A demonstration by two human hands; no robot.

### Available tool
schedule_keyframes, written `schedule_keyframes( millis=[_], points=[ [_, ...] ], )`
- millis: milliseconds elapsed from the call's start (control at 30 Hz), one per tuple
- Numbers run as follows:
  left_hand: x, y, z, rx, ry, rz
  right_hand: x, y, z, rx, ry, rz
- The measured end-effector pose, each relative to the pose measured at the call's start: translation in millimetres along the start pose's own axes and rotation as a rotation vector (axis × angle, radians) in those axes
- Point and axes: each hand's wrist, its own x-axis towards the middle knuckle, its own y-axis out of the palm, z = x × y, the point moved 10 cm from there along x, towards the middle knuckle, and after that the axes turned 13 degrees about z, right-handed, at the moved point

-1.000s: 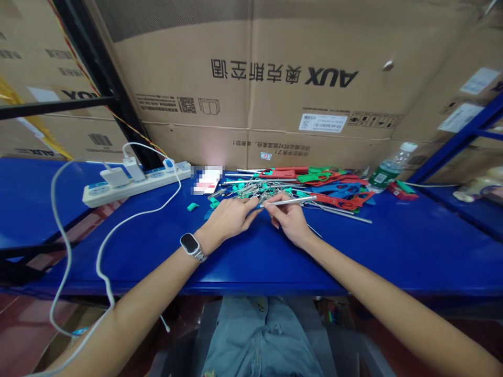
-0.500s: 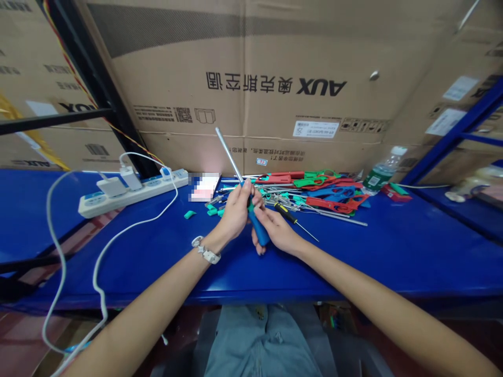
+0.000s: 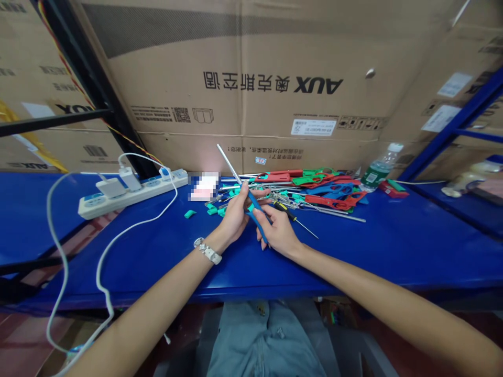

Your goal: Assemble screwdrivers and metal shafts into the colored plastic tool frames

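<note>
Above the blue table, both hands are on a long-reach lighter with a blue handle and a thin metal tube that points up and to the left. My left hand holds the upper handle near the base of the tube, its thumb on top and some fingers stretched out behind. Lower down, my right hand closes round the handle, thumb pressed near a small teal piece. Behind the hands lies a pile of lighter parts: red handles, blue handles, and metal tubes. A black and yellow screwdriver lies beside my right hand.
A white power strip with plugs and looping white cables occupies the left. Loose teal pieces lie near a blurred card. A water bottle stands at the right before a large cardboard box.
The lighter has turned slightly and its tube tip is lower. Fingers of my left hand have straightened behind the handle. My right thumb has shifted on the handle.
</note>
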Motion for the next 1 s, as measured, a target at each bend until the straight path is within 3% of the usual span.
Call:
schedule_keyframes(
  millis=[133,333,467,500,600,733,833,1000],
  points=[
    [-1,4.2,-13,-0.099,0.097,-0.023,3,11,1,-0.005,0.029,0.048],
    [-15,-7.1,-40,-0.111,0.188,-0.102,16,21,28,-0.457,0.019,0.042],
    [-28,-36.7,-74,0.015,0.208,-0.144,23,37,24,-0.469,0.049,0.297],
    [-31,-44.8,-85,0.1,0.197,-0.149,25,37,21,-0.462,0.057,0.328],
    [-41,-62.0,-112,0.497,0.125,-0.14,40,20,19,-0.654,0.078,0.188],
    [-53,-60.7,-132,1.215,0.1,-0.126,66,33,27,-0.921,-0.012,0.175],
    [-57,-59.2,-120,1.567,0.022,-0.115,79,52,27,-1.047,-0.052,0.258],
    [-57,-66.3,-86,1.879,-0.209,-0.053,78,63,27,-1.097,-0.164,0.295]
  ],
)
